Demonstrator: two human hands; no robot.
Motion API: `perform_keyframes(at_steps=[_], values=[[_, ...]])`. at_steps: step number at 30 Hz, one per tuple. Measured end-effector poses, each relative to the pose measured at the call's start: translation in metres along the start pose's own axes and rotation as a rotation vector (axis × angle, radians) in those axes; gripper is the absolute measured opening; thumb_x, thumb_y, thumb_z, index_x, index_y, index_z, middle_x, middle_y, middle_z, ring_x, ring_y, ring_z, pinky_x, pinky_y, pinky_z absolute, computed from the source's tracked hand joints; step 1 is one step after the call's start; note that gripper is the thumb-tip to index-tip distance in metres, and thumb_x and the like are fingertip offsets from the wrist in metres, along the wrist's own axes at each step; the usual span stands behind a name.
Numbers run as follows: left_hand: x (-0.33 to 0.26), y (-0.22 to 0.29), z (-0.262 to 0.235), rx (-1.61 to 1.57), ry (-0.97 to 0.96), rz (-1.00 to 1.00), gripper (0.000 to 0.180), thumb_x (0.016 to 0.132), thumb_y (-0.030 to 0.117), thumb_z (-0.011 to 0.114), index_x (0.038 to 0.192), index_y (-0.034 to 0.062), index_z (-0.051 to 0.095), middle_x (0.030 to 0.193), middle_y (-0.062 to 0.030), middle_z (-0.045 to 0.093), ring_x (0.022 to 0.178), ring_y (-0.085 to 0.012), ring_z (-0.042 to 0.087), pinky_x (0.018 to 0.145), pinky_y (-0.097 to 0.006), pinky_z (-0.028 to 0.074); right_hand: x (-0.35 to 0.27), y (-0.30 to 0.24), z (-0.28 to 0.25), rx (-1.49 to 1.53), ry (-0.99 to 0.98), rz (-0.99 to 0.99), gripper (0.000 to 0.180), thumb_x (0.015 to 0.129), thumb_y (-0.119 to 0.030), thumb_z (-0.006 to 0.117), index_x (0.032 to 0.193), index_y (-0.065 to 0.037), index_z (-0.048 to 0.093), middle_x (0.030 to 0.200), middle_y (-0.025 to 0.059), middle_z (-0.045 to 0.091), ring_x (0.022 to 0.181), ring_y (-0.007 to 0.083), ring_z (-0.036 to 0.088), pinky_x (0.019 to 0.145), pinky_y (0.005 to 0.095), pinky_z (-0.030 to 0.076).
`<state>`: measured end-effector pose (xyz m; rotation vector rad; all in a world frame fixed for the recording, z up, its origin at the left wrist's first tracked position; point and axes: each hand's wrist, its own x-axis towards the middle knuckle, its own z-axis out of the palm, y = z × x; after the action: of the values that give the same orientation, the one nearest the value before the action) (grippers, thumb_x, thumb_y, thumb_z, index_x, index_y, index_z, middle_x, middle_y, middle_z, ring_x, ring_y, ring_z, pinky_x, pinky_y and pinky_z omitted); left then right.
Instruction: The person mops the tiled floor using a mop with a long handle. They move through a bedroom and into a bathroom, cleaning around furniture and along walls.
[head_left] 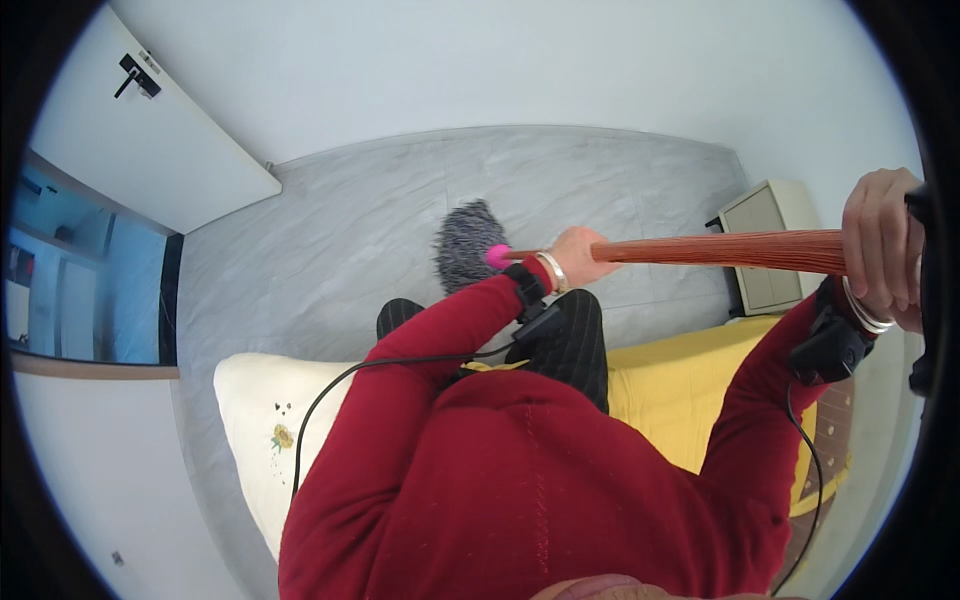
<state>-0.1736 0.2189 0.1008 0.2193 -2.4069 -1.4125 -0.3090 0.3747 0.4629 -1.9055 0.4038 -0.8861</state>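
Observation:
A long reddish-brown wooden handle (720, 250) runs level across the right half of the view. At its left end are a pink collar (497, 256) and a fluffy grey duster head (465, 245), blurred, over the grey floor. My left hand (582, 256) grips the handle close to the pink collar. Farther along, near the right edge of the view, my right hand (882, 250) is closed around the handle. Both arms are in red sleeves. Each wrist wears a bangle and a black device with a cable.
Grey marble-look floor (330, 240) lies ahead. A white door (150, 140) and a doorway to another room are at left. A cream pillow (255, 430) and yellow bedsheet (670, 390) lie under me. A beige bedside cabinet (775, 225) stands at right.

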Motion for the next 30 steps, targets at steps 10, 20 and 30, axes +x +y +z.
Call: perform_keyframes(at_steps=[10, 20, 30], values=[[0.043, -0.045, 0.059, -0.147, 0.095, 0.055, 0.023, 0.075, 0.024, 0.062, 0.072, 0.0015, 0.06, 0.063, -0.021, 0.058, 0.062, -0.0374, 0.06, 0.056, -0.043, 0.046, 0.077, 0.081, 0.068, -0.382, 0.918, 0.424, 0.023, 0.084, -0.017, 0.068, 0.067, -0.007, 0.055, 0.052, -0.0043, 0.047, 0.047, 0.005, 0.046, 0.044, 0.0236, 0.038], [-0.011, 0.01, -0.005, -0.175, 0.134, 0.109, 0.023, 0.077, 0.019, 0.064, 0.068, -0.0009, 0.057, 0.059, -0.0195, 0.055, 0.055, -0.0324, 0.057, 0.054, -0.039, 0.044, 0.114, 0.063, 0.087, -0.619, 0.948, -0.007, 0.023, 0.087, -0.009, 0.062, 0.069, -0.007, 0.048, 0.052, -0.0027, 0.044, 0.041, 0.0058, 0.04, 0.04, 0.0218, 0.031], [-0.041, -0.032, -0.049, -0.238, 0.37, -0.04, 0.032, 0.081, 0.02, 0.067, 0.061, -0.0006, 0.052, 0.05, -0.0023, 0.045, 0.049, -0.0102, 0.043, 0.049, -0.034, 0.039, 0.15, 0.133, 0.045, -0.476, 1.023, -0.149, 0.025, 0.091, -0.018, 0.061, 0.072, -0.006, 0.05, 0.052, -0.0044, 0.042, 0.043, 0.0051, 0.039, 0.043, 0.0208, 0.032]])
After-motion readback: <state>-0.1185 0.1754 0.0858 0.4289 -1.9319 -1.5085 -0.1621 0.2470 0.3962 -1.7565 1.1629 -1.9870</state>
